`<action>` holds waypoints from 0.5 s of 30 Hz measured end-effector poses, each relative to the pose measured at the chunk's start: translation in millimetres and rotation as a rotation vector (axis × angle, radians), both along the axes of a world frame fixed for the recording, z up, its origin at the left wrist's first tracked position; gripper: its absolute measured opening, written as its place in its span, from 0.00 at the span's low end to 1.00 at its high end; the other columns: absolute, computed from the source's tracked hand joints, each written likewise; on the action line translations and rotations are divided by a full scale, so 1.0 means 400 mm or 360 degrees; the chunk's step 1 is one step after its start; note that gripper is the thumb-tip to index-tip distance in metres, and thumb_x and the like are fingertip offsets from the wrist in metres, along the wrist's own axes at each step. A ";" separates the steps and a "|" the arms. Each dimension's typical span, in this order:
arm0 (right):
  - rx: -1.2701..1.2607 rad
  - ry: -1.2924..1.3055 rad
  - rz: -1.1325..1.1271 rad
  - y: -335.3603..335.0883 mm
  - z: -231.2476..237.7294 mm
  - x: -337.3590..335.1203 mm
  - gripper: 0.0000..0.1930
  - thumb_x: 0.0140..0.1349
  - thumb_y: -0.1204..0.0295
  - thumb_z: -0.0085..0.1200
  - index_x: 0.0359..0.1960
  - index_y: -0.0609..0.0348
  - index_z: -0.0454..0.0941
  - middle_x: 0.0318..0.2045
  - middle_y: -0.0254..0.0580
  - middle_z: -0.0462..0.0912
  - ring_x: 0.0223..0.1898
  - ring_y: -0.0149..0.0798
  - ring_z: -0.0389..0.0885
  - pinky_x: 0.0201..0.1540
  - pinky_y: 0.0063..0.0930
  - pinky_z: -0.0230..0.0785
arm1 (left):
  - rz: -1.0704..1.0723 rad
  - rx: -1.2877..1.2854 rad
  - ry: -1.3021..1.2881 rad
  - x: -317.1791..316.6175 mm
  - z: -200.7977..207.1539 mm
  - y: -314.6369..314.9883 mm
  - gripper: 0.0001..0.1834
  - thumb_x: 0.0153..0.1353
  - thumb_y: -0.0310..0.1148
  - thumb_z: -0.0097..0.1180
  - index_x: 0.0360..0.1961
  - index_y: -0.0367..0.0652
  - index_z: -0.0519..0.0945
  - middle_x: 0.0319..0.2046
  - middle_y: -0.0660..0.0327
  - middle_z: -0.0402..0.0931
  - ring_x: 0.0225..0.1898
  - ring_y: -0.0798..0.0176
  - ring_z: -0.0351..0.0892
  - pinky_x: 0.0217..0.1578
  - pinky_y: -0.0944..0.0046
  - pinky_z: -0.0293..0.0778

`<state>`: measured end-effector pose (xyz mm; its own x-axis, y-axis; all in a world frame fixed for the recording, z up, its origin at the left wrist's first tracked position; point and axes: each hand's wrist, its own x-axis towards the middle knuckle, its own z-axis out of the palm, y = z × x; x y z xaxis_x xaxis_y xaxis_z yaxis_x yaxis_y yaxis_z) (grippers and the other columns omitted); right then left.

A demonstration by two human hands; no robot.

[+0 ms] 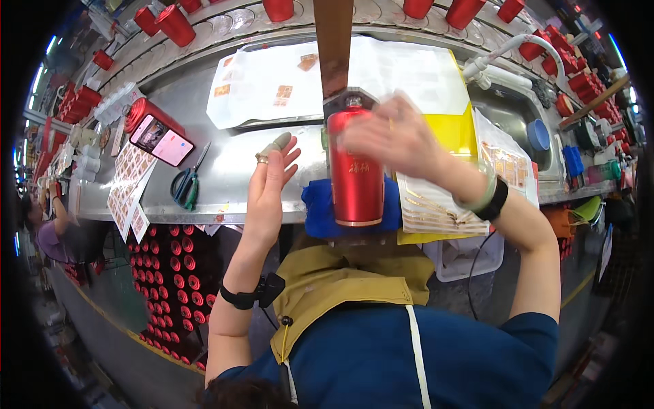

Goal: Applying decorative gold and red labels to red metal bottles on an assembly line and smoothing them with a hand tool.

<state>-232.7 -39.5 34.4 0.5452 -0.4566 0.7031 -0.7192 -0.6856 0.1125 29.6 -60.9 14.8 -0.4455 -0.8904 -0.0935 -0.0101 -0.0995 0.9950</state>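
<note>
1. My left hand (269, 180) is raised beside the red metal tumbler (354, 170), fingers spread and holding nothing; a pale cover sits on one fingertip and a ring on another.
2. The tumbler stands upright on a blue cloth pad (317, 208) at the near edge of the steel worktop (225, 177), its top under a brown wooden bar (334, 41) with a metal fitting.
3. My right hand (395, 136) is blurred against the tumbler's upper right side, seemingly touching it; I cannot tell whether it grips.
4. The tumbler looks stiff and glossy, likely slippery and fairly light if empty. I judge the mid-body the best hold, with the palm wrapped around it and clear of the gold print.
5. Right of it lie sheets of gold stickers (436, 204) on a yellow board.
6. Left, black-handled scissors (185, 184) and a phone (162, 140) propped on a lying red tumbler.
7. Farther back, white plastic bags (272, 82), a sink (518, 116) and rows of red tumblers (174, 24).
</note>
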 end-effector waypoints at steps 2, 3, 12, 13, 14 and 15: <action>0.0169 -0.0063 0.0390 0.108 -0.020 0.027 0.13 0.56 0.68 0.61 0.43 0.48 0.84 0.36 0.23 0.84 0.33 0.32 0.77 0.35 0.31 0.69 | -0.0052 -0.0067 0.0014 -0.015 -0.024 -0.006 0.37 0.79 0.56 0.30 0.72 0.33 0.62 0.70 0.46 0.65 0.71 0.50 0.65 0.70 0.51 0.62; 0.0377 -0.0104 0.0414 0.162 -0.015 0.049 0.13 0.55 0.68 0.63 0.44 0.50 0.85 0.35 0.24 0.83 0.32 0.32 0.77 0.34 0.30 0.69 | -0.0104 -0.0217 0.0000 -0.028 -0.026 -0.002 0.37 0.79 0.56 0.29 0.72 0.33 0.62 0.70 0.47 0.66 0.71 0.50 0.66 0.70 0.51 0.61; 0.0608 -0.1440 -0.0699 0.244 0.014 -0.006 0.17 0.64 0.77 0.61 0.53 0.63 0.74 0.38 0.43 0.77 0.34 0.36 0.75 0.39 0.23 0.66 | -0.0405 -0.1979 -0.0863 -0.129 -0.015 -0.097 0.37 0.49 0.63 0.63 0.63 0.71 0.80 0.78 0.46 0.48 0.73 0.30 0.48 0.72 0.37 0.50; 0.0745 -0.1542 -0.0768 0.266 0.022 0.001 0.21 0.62 0.76 0.64 0.56 0.63 0.72 0.39 0.42 0.74 0.33 0.34 0.70 0.39 0.23 0.64 | -0.0353 -0.2033 -0.0905 -0.136 -0.009 -0.113 0.38 0.47 0.62 0.65 0.63 0.71 0.80 0.78 0.46 0.47 0.73 0.30 0.48 0.72 0.37 0.50; 0.0743 -0.1536 -0.0768 0.288 0.018 0.003 0.21 0.62 0.76 0.64 0.56 0.63 0.72 0.39 0.42 0.74 0.33 0.34 0.70 0.39 0.23 0.64 | -0.0347 -0.2034 -0.0901 -0.138 -0.009 -0.109 0.38 0.47 0.62 0.65 0.63 0.71 0.80 0.78 0.46 0.47 0.73 0.30 0.48 0.72 0.37 0.50; 0.0904 -0.1539 -0.0734 0.312 0.011 0.006 0.25 0.59 0.71 0.68 0.56 0.63 0.71 0.39 0.42 0.72 0.32 0.35 0.66 0.38 0.23 0.62 | -0.0525 -0.1943 -0.0886 -0.132 -0.011 -0.094 0.39 0.46 0.61 0.65 0.63 0.71 0.80 0.78 0.46 0.46 0.73 0.31 0.48 0.72 0.37 0.50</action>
<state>-230.2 85.1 38.6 -0.3896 -0.8450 0.3663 -0.5296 -0.1199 -0.8397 -23.3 -98.3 10.4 -0.8114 -0.3973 0.4286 -0.2834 0.9089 0.3060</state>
